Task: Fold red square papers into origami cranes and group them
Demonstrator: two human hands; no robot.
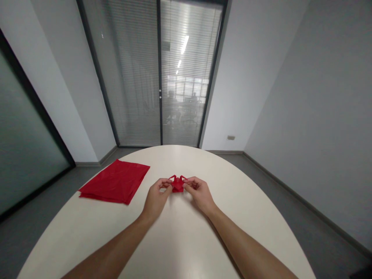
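Observation:
Between my two hands is a small red folded-paper figure (178,185), with thin bent strips sticking up on its left and right. My left hand (157,195) pinches its left side between thumb and fingers. On the opposite side, my right hand (200,192) grips the figure in the same way. It is held at or just above the white tabletop; whether it touches the surface I cannot tell. The fingertips cover parts of its side edges.
A stack of red square sheets (116,182) lies to the left of my hands, close to the rim of the round white table (180,240). Beyond the table stand a glass door with blinds (186,116) and a grey wall (319,116) on the right.

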